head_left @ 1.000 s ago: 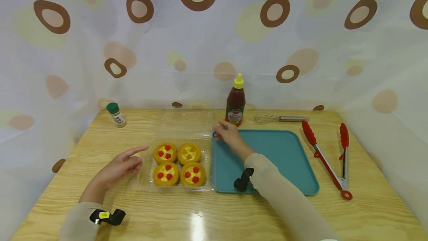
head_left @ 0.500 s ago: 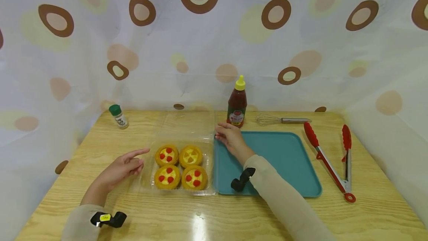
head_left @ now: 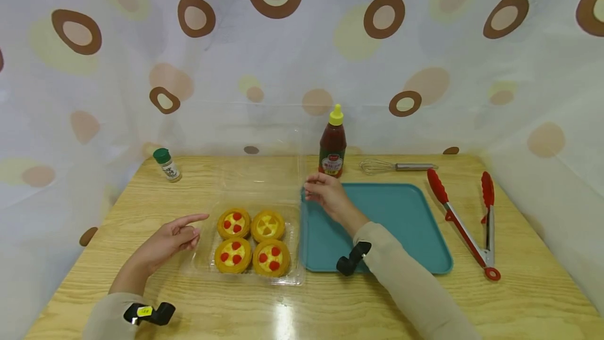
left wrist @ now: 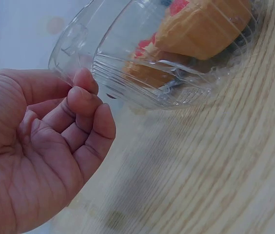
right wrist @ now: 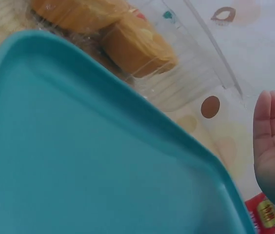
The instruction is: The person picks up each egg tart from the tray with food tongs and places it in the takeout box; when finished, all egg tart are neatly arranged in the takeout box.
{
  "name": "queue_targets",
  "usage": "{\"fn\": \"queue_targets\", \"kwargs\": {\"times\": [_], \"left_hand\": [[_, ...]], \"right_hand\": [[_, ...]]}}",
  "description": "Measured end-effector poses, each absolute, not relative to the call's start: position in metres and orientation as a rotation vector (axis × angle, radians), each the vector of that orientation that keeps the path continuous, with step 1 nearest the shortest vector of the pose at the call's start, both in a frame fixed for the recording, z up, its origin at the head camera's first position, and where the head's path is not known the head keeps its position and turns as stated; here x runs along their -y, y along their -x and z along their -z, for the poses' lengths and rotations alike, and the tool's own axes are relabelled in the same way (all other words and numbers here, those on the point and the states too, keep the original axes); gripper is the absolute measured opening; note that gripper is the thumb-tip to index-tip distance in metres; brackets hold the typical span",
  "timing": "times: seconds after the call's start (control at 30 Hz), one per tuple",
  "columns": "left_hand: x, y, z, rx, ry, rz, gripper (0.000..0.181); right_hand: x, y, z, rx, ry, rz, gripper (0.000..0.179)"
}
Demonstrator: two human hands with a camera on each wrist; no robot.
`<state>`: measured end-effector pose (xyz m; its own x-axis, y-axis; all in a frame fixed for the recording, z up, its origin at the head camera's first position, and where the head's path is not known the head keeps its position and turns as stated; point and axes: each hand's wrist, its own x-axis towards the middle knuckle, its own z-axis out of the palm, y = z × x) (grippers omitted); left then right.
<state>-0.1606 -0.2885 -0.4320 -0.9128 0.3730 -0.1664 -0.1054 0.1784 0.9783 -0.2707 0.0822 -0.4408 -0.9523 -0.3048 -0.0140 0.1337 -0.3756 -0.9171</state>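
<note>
Four-compartment detail aside, a clear plastic hinged container (head_left: 293, 272) lies on the table with several egg tarts (head_left: 236, 223) in it, topped with red or yellow pieces. Its clear lid (head_left: 259, 169) stands partly raised at the back. My left hand (head_left: 167, 237) is at the container's left side, index finger stretched to the plastic edge and other fingers curled. In the left wrist view, its fingertips (left wrist: 86, 80) meet the clear rim. On the other side my right hand (head_left: 327, 193) pinches near the lid's right edge, above the corner of a teal tray (head_left: 391, 224).
Behind my right hand stands a sauce bottle (head_left: 333, 146) with a yellow cap. A whisk (head_left: 398, 166) lies at the back, and red-tipped tongs (head_left: 467, 230) lie spread right of the tray. A green-capped shaker (head_left: 167, 165) is at the back left.
The clear lid has risen from lying back, and the container has shifted slightly toward me. Both hands keep nearly the same places at its sides.
</note>
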Motion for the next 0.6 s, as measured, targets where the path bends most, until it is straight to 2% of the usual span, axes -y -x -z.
{"fn": "queue_targets", "kwargs": {"times": [0.17, 0.3, 0.6], "left_hand": [[0.288, 0.162, 0.435, -2.077, -0.275, -1.827, 0.057], [0.286, 0.169, 0.436, -2.084, -0.251, -1.845, 0.062], [0.279, 0.187, 0.434, -2.123, -0.106, -1.883, 0.070]], "right_hand": [[-0.087, 0.266, 0.433, -1.835, 0.478, 2.245, 0.006], [-0.090, 0.265, 0.431, -2.012, 0.617, 2.150, 0.012], [-0.092, 0.269, 0.433, -2.158, 0.687, 2.013, 0.014]]}}
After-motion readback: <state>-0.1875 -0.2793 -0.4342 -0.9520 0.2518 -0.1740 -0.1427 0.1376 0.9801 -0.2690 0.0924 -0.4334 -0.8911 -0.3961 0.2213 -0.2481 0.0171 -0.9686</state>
